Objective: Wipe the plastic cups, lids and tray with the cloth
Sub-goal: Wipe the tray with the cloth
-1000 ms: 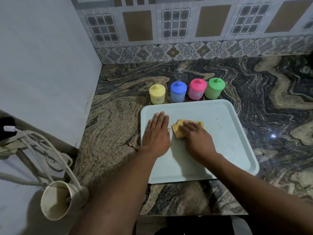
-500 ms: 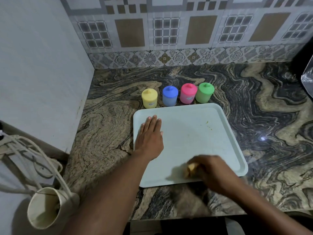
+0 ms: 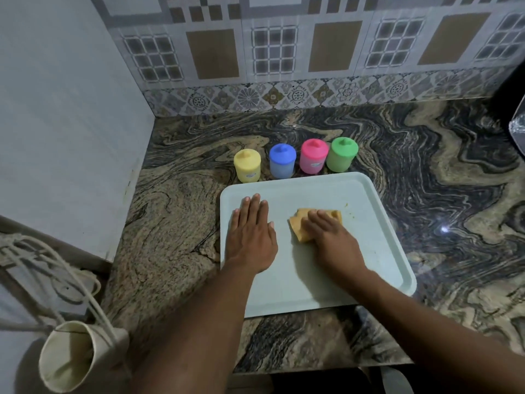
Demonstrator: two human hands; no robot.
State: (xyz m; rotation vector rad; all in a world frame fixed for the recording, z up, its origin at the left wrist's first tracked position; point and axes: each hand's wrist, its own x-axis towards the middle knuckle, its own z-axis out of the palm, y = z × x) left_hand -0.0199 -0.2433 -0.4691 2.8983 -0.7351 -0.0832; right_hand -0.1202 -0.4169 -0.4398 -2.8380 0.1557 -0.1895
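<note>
A pale blue-green tray (image 3: 377, 251) lies on the marbled counter. My left hand (image 3: 251, 237) presses flat on the tray's left part, fingers straight. My right hand (image 3: 331, 240) presses a folded orange cloth (image 3: 301, 226) onto the middle of the tray, fingers laid over it. Behind the tray stand lidded plastic cups in a row: yellow (image 3: 247, 165), blue (image 3: 282, 161), pink (image 3: 314, 156) and green (image 3: 341, 154). Small yellowish specks (image 3: 349, 210) sit on the tray just right of the cloth.
A plain wall (image 3: 71, 123) bounds the counter on the left, a tiled wall (image 3: 284, 52) at the back. A cream bag with rope handles (image 3: 71, 356) hangs at the lower left. The counter's front edge (image 3: 312, 368) runs below the tray. A shiny object (image 3: 518, 132) shows at the right edge.
My right hand has swept the cloth from the tray's front edge back up to its middle. My left hand stays flat on the tray.
</note>
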